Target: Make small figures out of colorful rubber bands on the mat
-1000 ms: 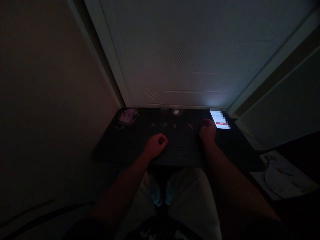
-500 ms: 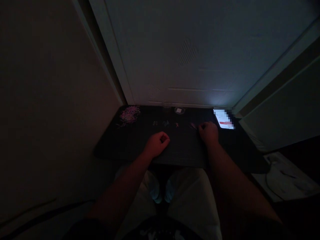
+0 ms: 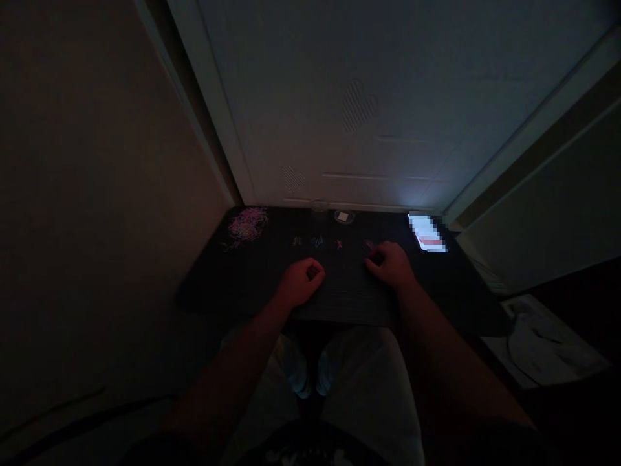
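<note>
My left hand rests at the front middle of the dark table, its thumb and fingers curled together. Whatever those fingers may hold is too dark to make out. Also curled, with thumb and fingertips close together, my right hand is beside a small pinkish pile; anything in its grip is hidden. Between and beyond the hands lie small groups of thin pieces: a pink one, a pale bluish one and a yellowish one. A larger heap of thin pink, purple and whitish pieces spreads at the far left.
A lit phone lies at the table's back right. Along the back edge are a clear cup-like container and a small round dish with a white square. A white panel rises directly behind the table.
My right hand has moved left and slightly toward me, now in front of the pinkish pile. My left hand stays about where it was. The view has shifted slightly.
</note>
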Tool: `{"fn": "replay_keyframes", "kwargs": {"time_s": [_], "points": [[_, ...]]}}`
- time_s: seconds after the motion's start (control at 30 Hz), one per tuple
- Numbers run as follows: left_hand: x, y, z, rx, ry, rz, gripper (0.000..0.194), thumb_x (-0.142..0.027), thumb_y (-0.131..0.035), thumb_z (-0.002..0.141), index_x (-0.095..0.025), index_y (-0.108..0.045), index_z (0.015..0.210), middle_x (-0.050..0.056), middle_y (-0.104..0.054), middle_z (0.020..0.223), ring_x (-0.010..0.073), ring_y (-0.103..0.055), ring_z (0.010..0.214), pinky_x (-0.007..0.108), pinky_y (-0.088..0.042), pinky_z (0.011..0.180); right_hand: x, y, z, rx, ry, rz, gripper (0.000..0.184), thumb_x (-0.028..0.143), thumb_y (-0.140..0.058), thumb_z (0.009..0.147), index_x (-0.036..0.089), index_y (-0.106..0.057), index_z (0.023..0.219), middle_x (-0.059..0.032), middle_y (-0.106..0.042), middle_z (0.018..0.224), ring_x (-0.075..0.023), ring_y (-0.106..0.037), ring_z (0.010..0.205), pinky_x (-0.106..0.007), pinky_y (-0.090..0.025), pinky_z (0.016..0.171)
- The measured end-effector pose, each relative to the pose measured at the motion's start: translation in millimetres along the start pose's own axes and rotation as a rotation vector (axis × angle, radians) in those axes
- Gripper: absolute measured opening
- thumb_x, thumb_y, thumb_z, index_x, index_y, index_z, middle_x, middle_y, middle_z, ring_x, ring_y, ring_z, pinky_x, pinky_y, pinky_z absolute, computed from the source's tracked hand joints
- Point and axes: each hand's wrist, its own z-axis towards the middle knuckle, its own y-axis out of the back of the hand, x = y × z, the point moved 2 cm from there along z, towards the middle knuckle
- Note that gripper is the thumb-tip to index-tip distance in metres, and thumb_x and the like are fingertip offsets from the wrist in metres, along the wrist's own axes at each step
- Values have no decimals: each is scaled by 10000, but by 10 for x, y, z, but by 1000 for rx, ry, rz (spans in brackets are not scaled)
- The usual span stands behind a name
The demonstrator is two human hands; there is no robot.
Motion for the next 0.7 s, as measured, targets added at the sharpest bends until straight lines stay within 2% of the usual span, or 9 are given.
{"fn": "replay_keyframes", "kwargs": {"time_s": [0.17,0.3,0.43,0.7], "points": [[2,-1,15,3,-4,14,174,-334,-530,776,-187,-611,820,8,-634,759,122,-568,678,238,-426,603,69,-9,32,48,0,-106,167,289,-532,747,176,-655,751,-69,-602,795,-198,-512,777,-319,-373,718],[1,-2,24,3,-25,15,174,-342,-528,779,-193,-610,818,3,-634,760,120,-568,678,238,-423,604,117,-23,105,3,-41,-135,236,301,-477,810,163,-667,833,-91,-609,833,-210,-519,810,-331,-375,741],[7,-10,23,-4,-15,2,168,-335,-529,779,-189,-605,812,3,-632,755,118,-568,672,238,-424,603,155,-46,162,10,-57,-170,268,333,-492,808,165,-671,915,-102,-615,886,-227,-520,849,-342,-375,756],[2,-2,22,6,-13,13,170,-336,-524,779,-190,-601,813,0,-630,749,118,-566,668,239,-421,599,182,-42,169,46,-78,-216,262,297,-453,847,155,-670,887,-103,-615,909,-218,-522,868,-328,-355,744]]}}
